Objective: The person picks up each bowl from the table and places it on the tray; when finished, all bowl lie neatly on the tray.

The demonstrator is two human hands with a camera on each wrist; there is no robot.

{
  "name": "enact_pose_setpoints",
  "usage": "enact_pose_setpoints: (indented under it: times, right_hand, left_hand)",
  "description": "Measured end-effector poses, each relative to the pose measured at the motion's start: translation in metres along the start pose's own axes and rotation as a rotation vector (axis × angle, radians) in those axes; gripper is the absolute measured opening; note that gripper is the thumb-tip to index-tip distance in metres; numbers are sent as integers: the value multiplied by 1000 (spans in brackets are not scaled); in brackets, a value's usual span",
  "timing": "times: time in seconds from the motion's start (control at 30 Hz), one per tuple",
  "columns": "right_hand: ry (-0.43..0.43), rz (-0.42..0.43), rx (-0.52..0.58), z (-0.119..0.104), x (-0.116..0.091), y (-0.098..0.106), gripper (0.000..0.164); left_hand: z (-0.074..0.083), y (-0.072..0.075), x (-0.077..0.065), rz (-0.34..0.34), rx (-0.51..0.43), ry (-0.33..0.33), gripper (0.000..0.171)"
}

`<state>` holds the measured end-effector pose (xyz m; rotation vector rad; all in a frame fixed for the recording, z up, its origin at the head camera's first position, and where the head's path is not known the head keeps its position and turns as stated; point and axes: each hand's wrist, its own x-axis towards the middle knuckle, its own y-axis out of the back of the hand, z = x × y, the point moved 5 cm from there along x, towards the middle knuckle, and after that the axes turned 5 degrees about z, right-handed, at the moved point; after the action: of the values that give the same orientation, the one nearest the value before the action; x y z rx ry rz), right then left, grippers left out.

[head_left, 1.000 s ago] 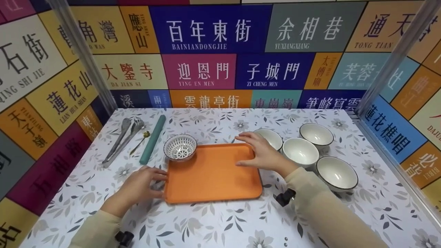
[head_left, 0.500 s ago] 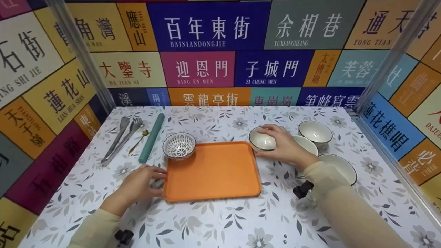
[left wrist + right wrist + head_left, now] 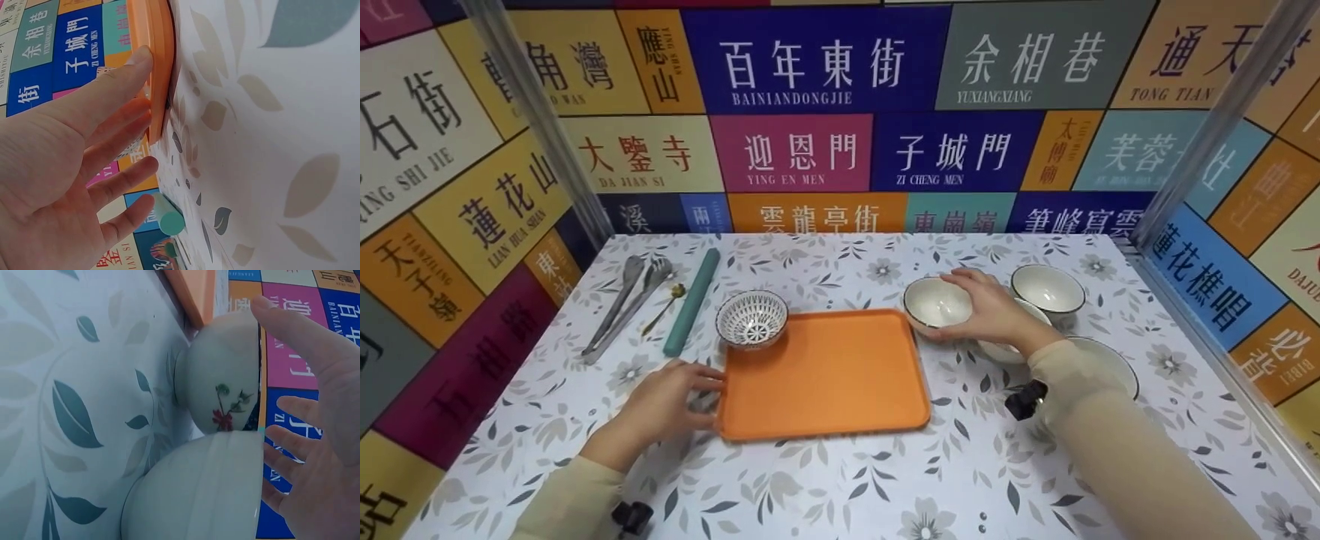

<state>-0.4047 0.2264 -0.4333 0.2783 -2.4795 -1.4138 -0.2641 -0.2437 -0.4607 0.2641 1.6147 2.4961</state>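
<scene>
An orange tray point(image 3: 825, 375) lies flat on the table. My left hand point(image 3: 666, 401) is at its left edge, fingers nearly straight; in the left wrist view the thumb point(image 3: 138, 59) meets the tray's rim. My right hand point(image 3: 986, 311) spreads over the right side of a white bowl point(image 3: 934, 304) with a dark rim, just beyond the tray's back right corner. In the right wrist view, the thumb point(image 3: 287, 323) reaches the rim of that bowl, and the other fingers extend loosely above it. The bowl stands upright on the table; a second bowl point(image 3: 197, 489) overlaps it there.
A patterned bowl point(image 3: 752, 321) stands at the tray's back left corner. Farther left lie a teal rod point(image 3: 692, 302), a small gold spoon point(image 3: 664, 311) and grey tongs point(image 3: 626, 307). More white bowls, one a far bowl point(image 3: 1048, 289), cluster on the right, partly behind my right arm.
My right hand has moved right, from over the tray's back right corner to the nearest white bowl. The left hand stays at the tray's left edge.
</scene>
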Motion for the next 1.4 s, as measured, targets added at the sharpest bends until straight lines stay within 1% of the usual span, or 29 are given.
enact_pose_setpoints:
  times: [0.2, 0.33, 0.5, 0.57, 0.6, 0.73, 0.93, 1.13, 1.4]
  right_hand:
    - [-39, -26, -20, 9, 4, -3, 122]
    - [-52, -43, -21, 14, 7, -5, 124]
    - [-59, -35, -27, 17, 9, -5, 124]
    - [-63, -24, -19, 18, 10, -6, 124]
    - [-66, -17, -12, 18, 11, -6, 124]
    - [-61, 13, 32, 19, 11, -8, 125]
    - [-53, 54, 53, 17, 11, -10, 123]
    - [-28, 113, 86, 9, 8, -4, 120]
    - [-9, 177, 178, -8, -2, -1, 121]
  left_hand:
    - [0, -2, -1, -7, 15, -6, 56]
    - [1, -1, -1, -6, 19, -2, 56]
    - [5, 2, -1, 14, 32, -63, 54]
    - [5, 3, -1, 22, 33, -87, 53]
    - [5, 3, -1, 23, 30, -87, 53]
    - [3, 2, -1, 16, 23, -74, 54]
    - [1, 0, -1, 2, 17, -59, 54]
    - [1, 0, 0, 4, 10, -47, 55]
    - [0, 0, -1, 7, -6, -35, 55]
